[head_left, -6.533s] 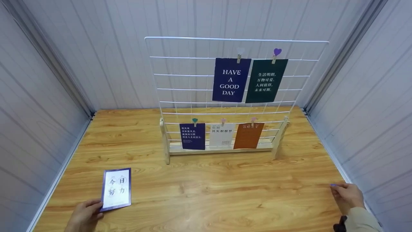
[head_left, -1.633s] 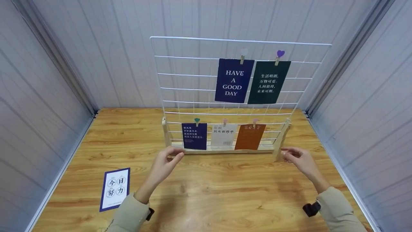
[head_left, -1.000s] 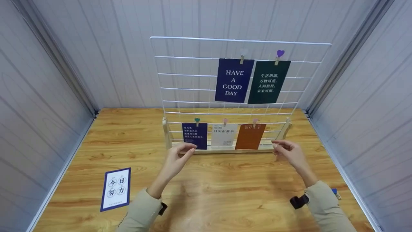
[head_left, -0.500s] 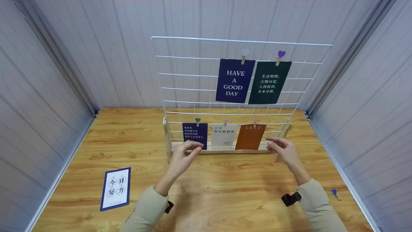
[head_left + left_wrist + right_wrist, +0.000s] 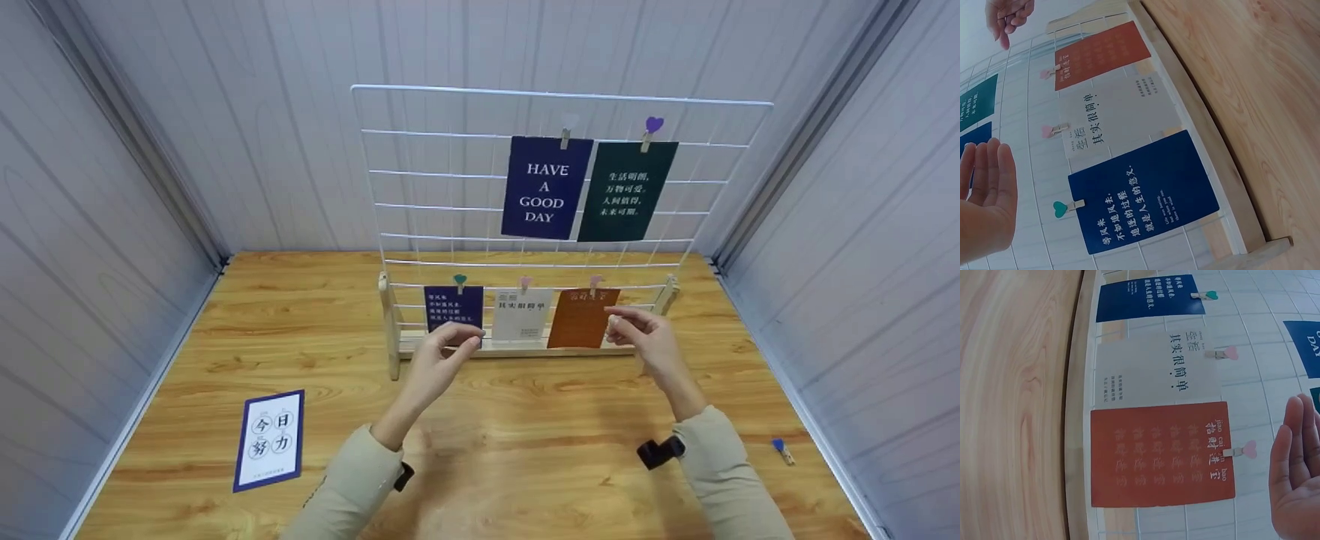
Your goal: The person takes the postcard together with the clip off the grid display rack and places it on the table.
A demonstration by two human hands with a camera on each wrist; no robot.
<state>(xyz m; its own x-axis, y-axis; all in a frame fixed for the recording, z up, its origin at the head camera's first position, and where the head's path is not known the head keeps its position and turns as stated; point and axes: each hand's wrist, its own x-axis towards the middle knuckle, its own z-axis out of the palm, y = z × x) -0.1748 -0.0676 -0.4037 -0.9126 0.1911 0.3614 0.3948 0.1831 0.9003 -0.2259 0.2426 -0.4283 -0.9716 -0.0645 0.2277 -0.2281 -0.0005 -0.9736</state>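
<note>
My left hand (image 5: 439, 360) hovers before the lower left of a white wire grid rack (image 5: 442, 206), nothing in it and its fingers loosely bent. In the head view it overlaps a blue card (image 5: 450, 304) hung by a teal heart clothespin (image 5: 460, 280). My right hand (image 5: 651, 343), also holding nothing, is at the right edge of an orange card (image 5: 581, 322). Between them hangs a white card (image 5: 520, 319). Pink heart clothespins (image 5: 1247, 449) hold the white and orange cards. The wrist views show both hands apart from the cards.
Higher on the grid hang a navy card (image 5: 546, 187) and a dark green card (image 5: 628, 191). A purple-bordered card (image 5: 268, 441) lies on the wooden table (image 5: 525, 465) at left. A blue clothespin (image 5: 783, 451) lies at right. Panel walls (image 5: 112, 225) surround the table.
At first my left hand held the purple-bordered card and my right hand pinched something blue. Card and blue clothespin now lie on the table. Both hands came before the rack and drew closer together.
</note>
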